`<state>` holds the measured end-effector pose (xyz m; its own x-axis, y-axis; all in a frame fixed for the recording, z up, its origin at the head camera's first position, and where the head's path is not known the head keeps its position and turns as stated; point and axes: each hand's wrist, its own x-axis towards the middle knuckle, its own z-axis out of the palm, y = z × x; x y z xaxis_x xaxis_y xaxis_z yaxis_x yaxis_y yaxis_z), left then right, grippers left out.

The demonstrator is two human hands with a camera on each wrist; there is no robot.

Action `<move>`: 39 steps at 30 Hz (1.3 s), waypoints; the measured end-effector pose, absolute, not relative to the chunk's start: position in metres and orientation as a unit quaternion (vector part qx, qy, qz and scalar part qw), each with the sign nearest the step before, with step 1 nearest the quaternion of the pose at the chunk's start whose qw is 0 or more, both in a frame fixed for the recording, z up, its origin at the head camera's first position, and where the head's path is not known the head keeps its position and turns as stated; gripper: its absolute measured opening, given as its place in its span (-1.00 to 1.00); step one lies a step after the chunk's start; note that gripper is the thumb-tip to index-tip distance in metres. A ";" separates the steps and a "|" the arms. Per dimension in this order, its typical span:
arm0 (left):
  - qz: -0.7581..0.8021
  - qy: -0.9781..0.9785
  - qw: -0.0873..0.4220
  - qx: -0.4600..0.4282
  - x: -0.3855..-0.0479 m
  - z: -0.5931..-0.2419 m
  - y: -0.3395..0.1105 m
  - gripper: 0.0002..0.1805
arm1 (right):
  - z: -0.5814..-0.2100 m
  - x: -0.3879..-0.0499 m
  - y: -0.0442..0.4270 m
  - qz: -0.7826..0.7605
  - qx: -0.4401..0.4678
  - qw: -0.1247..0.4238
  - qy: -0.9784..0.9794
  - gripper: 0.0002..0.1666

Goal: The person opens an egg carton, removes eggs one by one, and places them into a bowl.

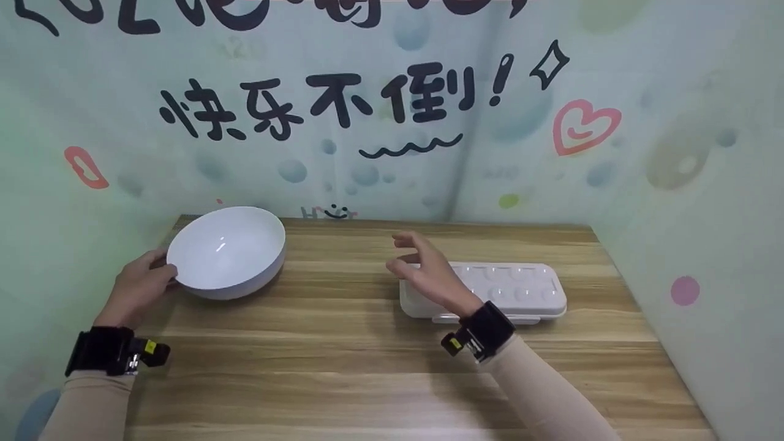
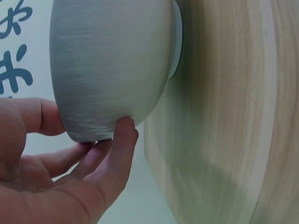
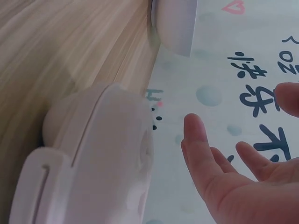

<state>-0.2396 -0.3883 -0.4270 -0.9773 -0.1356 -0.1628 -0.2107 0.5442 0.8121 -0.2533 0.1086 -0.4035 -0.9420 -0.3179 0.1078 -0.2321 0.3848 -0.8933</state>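
Note:
At the table's back left is a white bowl (image 1: pixel 226 248), its inside showing no contents in the head view. My left hand (image 1: pixel 138 288) grips its left rim, thumb at the edge and fingers against the outer wall (image 2: pixel 112 65). Whether the bowl's foot touches the wood is hard to tell. A closed white plastic box (image 1: pixel 514 291), its lid marked with rows of round bumps, lies right of centre. Above its left part hovers my right hand (image 1: pixel 432 272), fingers loosely bent and holding nothing. In the right wrist view that hand is apart from the box (image 3: pixel 112 149).
The wood-grain table (image 1: pixel 294 367) runs back to a printed wall sheet (image 1: pixel 343 153) with dark lettering. Similar sheets rise at the left and right sides. A clip latch (image 1: pixel 487 320) sits along the box's front edge.

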 end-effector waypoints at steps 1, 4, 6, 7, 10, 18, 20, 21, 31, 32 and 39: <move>0.471 0.876 0.043 -0.093 -0.239 -0.427 -0.386 -0.25 | -0.403 -0.255 0.105 -0.533 -0.164 0.050 0.829 -0.25; 0.486 0.869 0.048 -0.078 -0.237 -0.429 -0.379 -0.27 | -0.403 -0.258 0.095 -0.545 -0.166 0.078 0.818 -0.23; 0.497 0.863 0.053 -0.067 -0.237 -0.430 -0.374 -0.27 | -0.403 -0.258 0.087 -0.551 -0.166 0.099 0.812 -0.21; 0.500 0.862 0.056 -0.062 -0.237 -0.430 -0.371 -0.27 | -0.404 -0.258 0.084 -0.554 -0.167 0.107 0.809 -0.21; 0.495 0.865 0.066 -0.053 -0.236 -0.429 -0.362 -0.27 | -0.405 -0.257 0.072 -0.567 -0.168 0.126 0.797 -0.21; 0.506 0.858 0.085 -0.032 -0.230 -0.426 -0.340 -0.24 | -0.419 -0.254 0.049 -0.535 -0.170 0.151 0.813 -0.18; 0.508 0.856 0.086 -0.026 -0.230 -0.427 -0.335 -0.24 | -0.422 -0.252 0.046 -0.535 -0.167 0.156 0.813 -0.18; 0.507 0.858 0.084 -0.023 -0.229 -0.427 -0.332 -0.24 | -0.423 -0.251 0.045 -0.537 -0.162 0.160 0.812 -0.17; 0.506 0.859 0.082 0.001 -0.224 -0.431 -0.306 -0.29 | -0.435 -0.250 0.035 -0.563 -0.122 0.173 0.799 -0.06; 0.503 0.860 0.081 0.003 -0.224 -0.431 -0.303 -0.30 | -0.436 -0.250 0.035 -0.567 -0.122 0.172 0.796 -0.07; 0.504 0.861 0.070 0.020 -0.222 -0.433 -0.291 -0.31 | -0.441 -0.247 0.036 -0.589 -0.136 0.169 0.779 -0.07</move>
<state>-0.2220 -0.2909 -0.4325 -0.9894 0.1049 -0.1001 -0.0361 0.4908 0.8705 -0.2474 0.0363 -0.4412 -0.9053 -0.4120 -0.1033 -0.0129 0.2696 -0.9629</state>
